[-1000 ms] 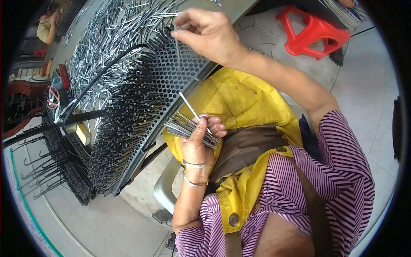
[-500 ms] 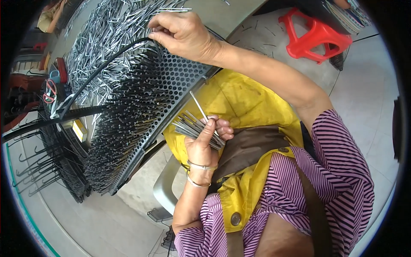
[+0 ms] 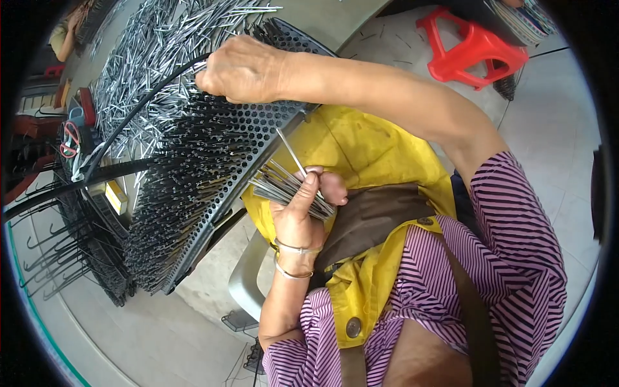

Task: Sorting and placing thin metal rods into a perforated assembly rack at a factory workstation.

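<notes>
Metal sticks (image 3: 274, 188), thin, straight and dull silver, lie bunched in the left hand (image 3: 295, 216), which is closed round them above the yellow apron (image 3: 342, 138); one stick (image 3: 290, 149) pokes out past the rest, tilted up and pinched by the thumb. The right hand (image 3: 242, 71) is over the far part of the black panel (image 3: 265, 122), its fingers curled downward; they are turned away, so I cannot tell whether they grip anything. The step in hand looks like setting sticks into the panel's round holes, and the next move would seem to call for a fine fingertip pinch, with a stick lined up straight to its hole. The panel looks stiff and is punched like a honeycomb, with black rods (image 3: 187, 171) bristling densely over much of it and bare holes near its right-hand edge. Behind it, a loose heap (image 3: 145, 71) of shiny sticks sprawls crisscross on the table (image 3: 316, 14), while a smooth black cable (image 3: 132, 121) arches up beside the right hand.
</notes>
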Demonstrator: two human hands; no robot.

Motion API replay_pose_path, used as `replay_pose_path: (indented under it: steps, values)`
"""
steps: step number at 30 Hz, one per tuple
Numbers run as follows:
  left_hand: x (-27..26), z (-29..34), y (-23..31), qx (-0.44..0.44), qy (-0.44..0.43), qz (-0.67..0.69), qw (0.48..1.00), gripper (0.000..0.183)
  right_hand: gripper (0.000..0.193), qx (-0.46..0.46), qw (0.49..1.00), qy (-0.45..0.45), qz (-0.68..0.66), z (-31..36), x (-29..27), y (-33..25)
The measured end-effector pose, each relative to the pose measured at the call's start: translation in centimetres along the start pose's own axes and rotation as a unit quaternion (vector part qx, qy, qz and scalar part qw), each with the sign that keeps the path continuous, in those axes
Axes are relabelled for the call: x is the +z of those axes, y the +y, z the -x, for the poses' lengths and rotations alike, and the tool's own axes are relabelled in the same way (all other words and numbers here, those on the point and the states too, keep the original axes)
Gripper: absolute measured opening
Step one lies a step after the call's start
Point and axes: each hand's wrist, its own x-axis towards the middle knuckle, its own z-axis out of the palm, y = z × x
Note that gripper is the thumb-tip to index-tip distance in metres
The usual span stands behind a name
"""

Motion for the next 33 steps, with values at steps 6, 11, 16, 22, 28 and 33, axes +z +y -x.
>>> replay_pose_path:
  steps: [6,11,16,22,28,33]
  values:
    - [-0.2,0.0,0.8,0.013,0.002,-0.001,1.0,0.018,0.019,0.1,0.984,0.004,-0.146,5.8,-0.8,-1.5]
    - [0.1,-0.2,1.1,0.011,-0.03,-0.007,0.999,0.019,0.012,0.228,0.846,-0.035,-0.48,9.8,-2.0,-4.5]
    - [0.3,-0.4,1.6,-0.01,-0.063,-0.024,0.998,0.022,0.021,0.316,0.757,-0.06,-0.569,9.6,-2.9,-4.1]
    - [0.5,-0.6,1.9,-0.009,-0.051,-0.031,0.998,0.025,0.027,0.271,0.846,0.052,-0.457,8.8,-2.4,-2.6]
    - [-0.1,-0.6,1.0,-0.029,-0.039,-0.032,0.998,0.028,0.029,0.187,0.926,0.27,-0.187,5.4,-0.8,0.6]
    - [-0.2,-0.5,0.8,-0.039,-0.052,-0.024,0.998,0.027,0.024,0.094,0.931,0.348,-0.058,3.5,0.6,1.1]
